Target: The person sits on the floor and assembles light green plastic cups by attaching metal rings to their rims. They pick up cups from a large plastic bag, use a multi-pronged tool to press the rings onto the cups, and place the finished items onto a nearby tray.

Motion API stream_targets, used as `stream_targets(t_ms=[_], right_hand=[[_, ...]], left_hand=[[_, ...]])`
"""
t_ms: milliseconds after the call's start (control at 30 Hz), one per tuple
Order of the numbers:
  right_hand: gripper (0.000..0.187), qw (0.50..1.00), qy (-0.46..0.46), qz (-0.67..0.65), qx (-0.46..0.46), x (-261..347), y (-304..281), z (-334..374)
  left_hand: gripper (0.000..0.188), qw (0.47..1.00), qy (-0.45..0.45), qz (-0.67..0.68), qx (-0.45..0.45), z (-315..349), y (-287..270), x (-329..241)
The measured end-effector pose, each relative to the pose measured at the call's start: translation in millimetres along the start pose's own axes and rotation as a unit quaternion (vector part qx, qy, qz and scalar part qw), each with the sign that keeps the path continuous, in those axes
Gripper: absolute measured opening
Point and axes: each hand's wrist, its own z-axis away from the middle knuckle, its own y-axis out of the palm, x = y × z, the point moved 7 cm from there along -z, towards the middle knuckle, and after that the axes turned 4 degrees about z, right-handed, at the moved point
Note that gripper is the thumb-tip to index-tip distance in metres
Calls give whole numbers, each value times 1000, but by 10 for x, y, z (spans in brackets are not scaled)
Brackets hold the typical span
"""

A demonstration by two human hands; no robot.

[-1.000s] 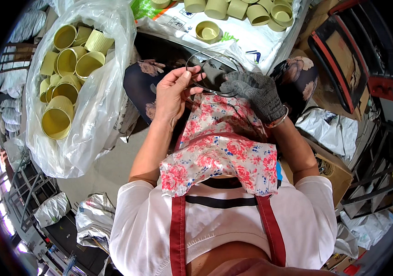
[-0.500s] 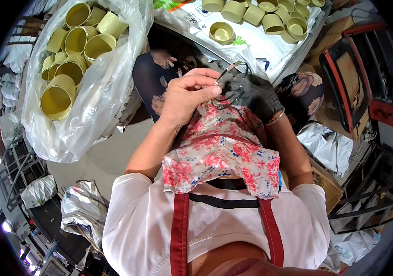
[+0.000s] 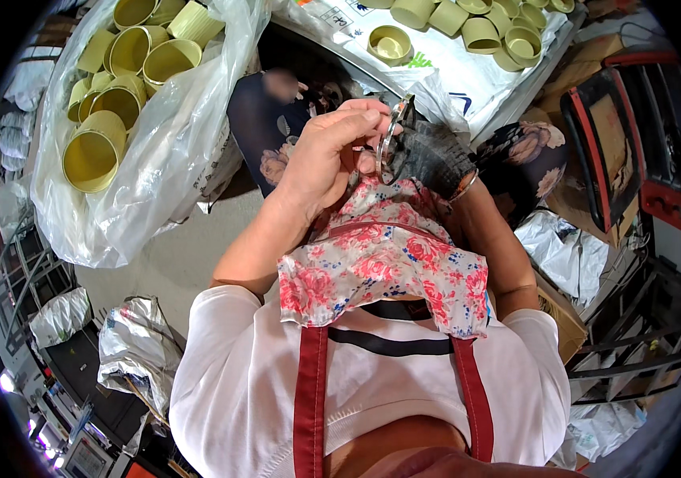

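Observation:
A thin, shiny ring-shaped band (image 3: 389, 145) stands nearly edge-on between my hands, above my lap. My bare left hand (image 3: 326, 155) has its fingers curled and pinches the band from the left side. On the other side, my right hand (image 3: 433, 158), in a dark grey work glove, is closed against the same band; its fingertips are partly hidden. Just below both hands lies my floral apron (image 3: 388, 263), red and pink on white. Exactly what kind of item the band is cannot be made out.
A clear plastic bag (image 3: 173, 151) of olive-yellow cups (image 3: 95, 151) stands at left. More such cups (image 3: 390, 45) sit on a white-covered table (image 3: 468, 103) at the upper right. Black-and-red frames (image 3: 607, 147) and a silvery bag (image 3: 567, 253) are to the right.
The band has turned from a slanted, open circle to nearly edge-on. My left hand has tilted upward, and the gloved right hand has shifted slightly left. The whole view has moved a little.

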Motion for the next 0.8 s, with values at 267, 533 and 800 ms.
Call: stream_targets(t_ms=[267, 533, 800], right_hand=[[30, 788, 154, -596, 13, -366, 91, 170], [38, 880, -39, -471, -45, -276, -136, 371], [33, 889, 0, -446, -102, -10, -63, 382]], left_hand=[[18, 993, -33, 90, -65, -145, -253, 100], [22, 982, -90, 135, -99, -312, -556, 297], [17, 950, -213, 148, -174, -457, -821, 839]])
